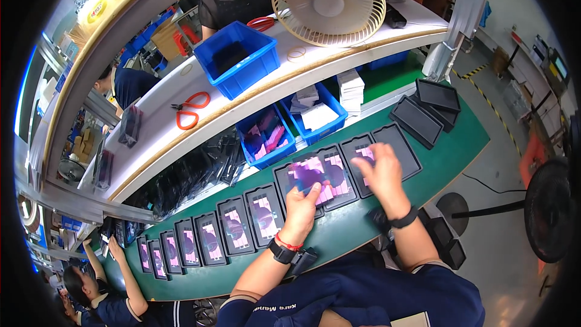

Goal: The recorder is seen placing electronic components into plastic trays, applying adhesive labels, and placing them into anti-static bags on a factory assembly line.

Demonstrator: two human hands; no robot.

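My left hand [301, 211] is closed on a bunch of thin pink-and-purple printed sheets [310, 174], its thumb lying on top. The bunch is above a black tray [279, 177] and partly hides it. My right hand [386, 175] is over another black tray [349, 148], thumb and fingers apart, with a pink sheet [365, 152] beside the fingertips. Just left of that tray, a black tray holds a pink-and-purple sheet [334, 172]. To the right of my right hand lies a black tray [399, 145] with no pink sheet visible in it.
A row of black trays with pink sheets [236, 224] runs left along the green table [339, 230]. Black trays [417, 121] lie at the right. Blue bins [266, 157] stand behind; a blue bin, red-handled cutters [192, 111] and a fan [328, 3] are on the shelf. Co-workers are nearby.
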